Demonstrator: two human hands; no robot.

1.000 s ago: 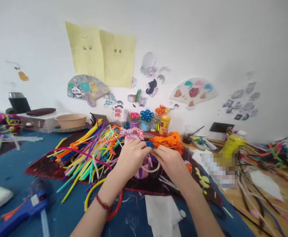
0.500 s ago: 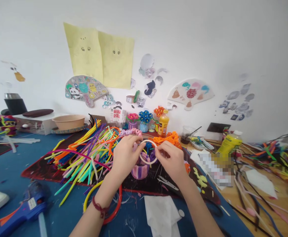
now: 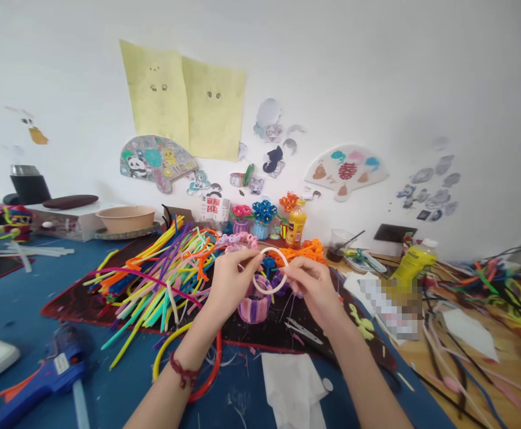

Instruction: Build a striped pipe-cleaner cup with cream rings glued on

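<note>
A thin cream-white ring (image 3: 271, 292), about palm-sized, is held up between my two hands. My left hand (image 3: 233, 280) pinches its left upper side, and my right hand (image 3: 311, 289) pinches its right side between thumb and fingers. Just behind and below the ring stands a small pink and purple pot (image 3: 253, 311), made of fuzzy strips; its upper part is partly covered by the ring and left hand. Purple fuzzy flowers (image 3: 280, 282) lie behind the ring, partly hidden.
Colourful pipe cleaners (image 3: 153, 286) are heaped on the dark mat at left. A blue glue gun (image 3: 59, 369) lies front left. Scissors (image 3: 303, 331) rest right of the pot, white tissue (image 3: 292, 384) in front. An orange drink bottle (image 3: 296, 225) stands near the wall.
The ring has been raised slightly and turned to face me more squarely, shifting a little to the right. Both hands keep their pinch on it. The camera view has shifted slightly.
</note>
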